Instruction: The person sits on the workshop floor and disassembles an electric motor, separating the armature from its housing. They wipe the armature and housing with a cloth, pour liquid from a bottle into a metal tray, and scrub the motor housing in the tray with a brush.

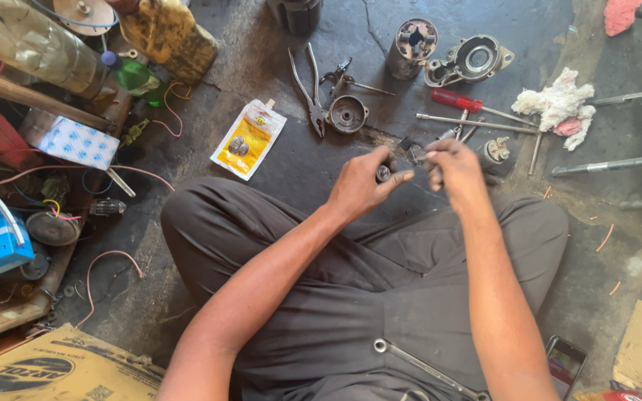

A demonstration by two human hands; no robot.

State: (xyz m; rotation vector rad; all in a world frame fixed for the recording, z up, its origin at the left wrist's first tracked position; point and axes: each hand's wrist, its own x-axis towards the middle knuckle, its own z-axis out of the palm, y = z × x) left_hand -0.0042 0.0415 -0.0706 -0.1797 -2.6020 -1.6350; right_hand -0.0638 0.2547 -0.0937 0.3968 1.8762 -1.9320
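Person, one, seated on floor. Forearms bare to elbow and beyond; no sleeves in view. Left hand (362,186), right hand (455,167): bare, no gloves, no rings or watch visible. Trousers (351,297): dark grey, loose cloth, heavy folds across lap, dusty patches at near side. Feet and shoes hidden under cloth.

Pliers (307,87), red-handled screwdriver (456,99), white rag (556,102) and what looks like a yellow sachet (248,139) lie about.

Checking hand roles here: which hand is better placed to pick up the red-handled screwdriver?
Probably the right hand: the red-handled screwdriver lies just beyond it. The left hand has its grip on a small round part.
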